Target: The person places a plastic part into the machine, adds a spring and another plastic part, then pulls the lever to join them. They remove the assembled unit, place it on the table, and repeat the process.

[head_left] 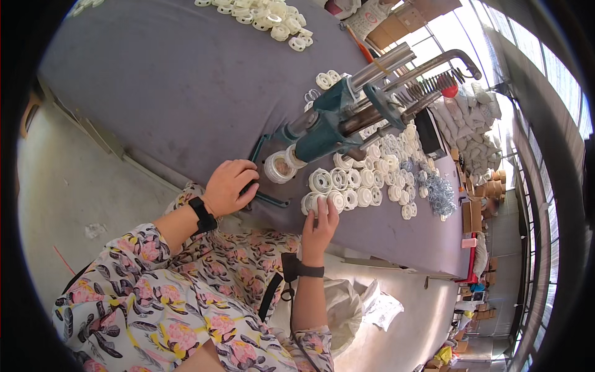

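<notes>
Your left hand [228,186] curls beside the foot of the green press [322,133], over something dark; I cannot tell whether it grips. Your right fingertips, on your right hand [319,228], partly hide the nearest white rings [312,203]; any pinch is unclear. A farther pile [276,18] is cut off above.

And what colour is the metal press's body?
The metal press's body is dark teal, clearest in the head view.

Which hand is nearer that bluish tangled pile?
Right. The right hand is at the white round parts, left of the bluish pile; the left hand is farther left, by the green press.
</notes>
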{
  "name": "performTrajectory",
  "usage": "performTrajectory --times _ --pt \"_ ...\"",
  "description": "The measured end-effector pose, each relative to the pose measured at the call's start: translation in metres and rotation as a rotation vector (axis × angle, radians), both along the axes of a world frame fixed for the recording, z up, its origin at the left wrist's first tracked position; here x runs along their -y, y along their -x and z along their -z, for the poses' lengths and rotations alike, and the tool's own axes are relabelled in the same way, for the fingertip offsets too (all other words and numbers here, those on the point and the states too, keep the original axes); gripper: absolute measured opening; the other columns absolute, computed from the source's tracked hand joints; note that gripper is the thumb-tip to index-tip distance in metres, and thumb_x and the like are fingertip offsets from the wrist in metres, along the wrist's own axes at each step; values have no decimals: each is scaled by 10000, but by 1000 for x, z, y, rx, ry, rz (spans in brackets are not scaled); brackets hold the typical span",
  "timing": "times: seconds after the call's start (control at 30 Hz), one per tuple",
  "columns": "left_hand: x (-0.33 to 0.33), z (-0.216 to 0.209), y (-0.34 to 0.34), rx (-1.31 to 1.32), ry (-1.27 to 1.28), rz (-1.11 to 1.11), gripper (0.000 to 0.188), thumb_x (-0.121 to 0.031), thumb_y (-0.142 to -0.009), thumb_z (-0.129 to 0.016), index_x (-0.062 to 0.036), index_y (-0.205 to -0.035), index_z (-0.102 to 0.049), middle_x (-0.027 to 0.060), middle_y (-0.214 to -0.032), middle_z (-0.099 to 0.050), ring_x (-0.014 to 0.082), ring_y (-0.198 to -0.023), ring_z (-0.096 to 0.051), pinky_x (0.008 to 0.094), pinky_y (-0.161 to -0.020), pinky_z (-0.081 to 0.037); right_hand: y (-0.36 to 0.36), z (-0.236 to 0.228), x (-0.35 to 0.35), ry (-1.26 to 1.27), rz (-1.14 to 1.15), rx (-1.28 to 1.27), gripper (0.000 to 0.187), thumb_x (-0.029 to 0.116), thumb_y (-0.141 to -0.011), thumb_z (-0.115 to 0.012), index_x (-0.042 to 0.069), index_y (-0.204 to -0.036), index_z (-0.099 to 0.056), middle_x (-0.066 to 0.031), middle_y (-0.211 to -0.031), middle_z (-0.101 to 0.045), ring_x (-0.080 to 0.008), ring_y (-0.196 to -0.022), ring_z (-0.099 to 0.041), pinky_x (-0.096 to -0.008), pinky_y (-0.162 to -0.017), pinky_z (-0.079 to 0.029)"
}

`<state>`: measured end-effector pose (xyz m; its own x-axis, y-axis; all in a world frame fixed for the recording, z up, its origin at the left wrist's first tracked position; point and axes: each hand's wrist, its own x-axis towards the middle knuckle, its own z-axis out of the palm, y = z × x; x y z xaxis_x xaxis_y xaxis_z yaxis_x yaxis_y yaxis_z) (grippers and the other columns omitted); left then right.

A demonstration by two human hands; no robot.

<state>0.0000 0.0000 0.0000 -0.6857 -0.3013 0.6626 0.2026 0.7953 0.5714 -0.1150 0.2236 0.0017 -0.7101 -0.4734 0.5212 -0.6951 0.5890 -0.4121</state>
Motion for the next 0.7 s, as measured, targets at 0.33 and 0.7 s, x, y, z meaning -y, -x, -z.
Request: performTrajectory --times 0.33,0.7 --pt "1 1 6 -50 18 14 187 -100 -725 -633 -62 -889 -553 107 -969 -560 288 -864 -552 384 -748 -435 7 -7 3 26 -17 -68 347 23 -784 -621 54 -1129 -604 -146 -1208 -523 -317 -1140 -452 -396 -963 -362" --pt "0 1 7 -58 30 14 195 -95 -721 -635 -62 -896 -557 106 -972 -562 286 -853 -550 380 -743 -435 8 2 0 -34 -76 -26 354 28 -772 -621 54 -1123 -589 -147 -1208 -524 -343 -1138 -449 -427 -952 -373"
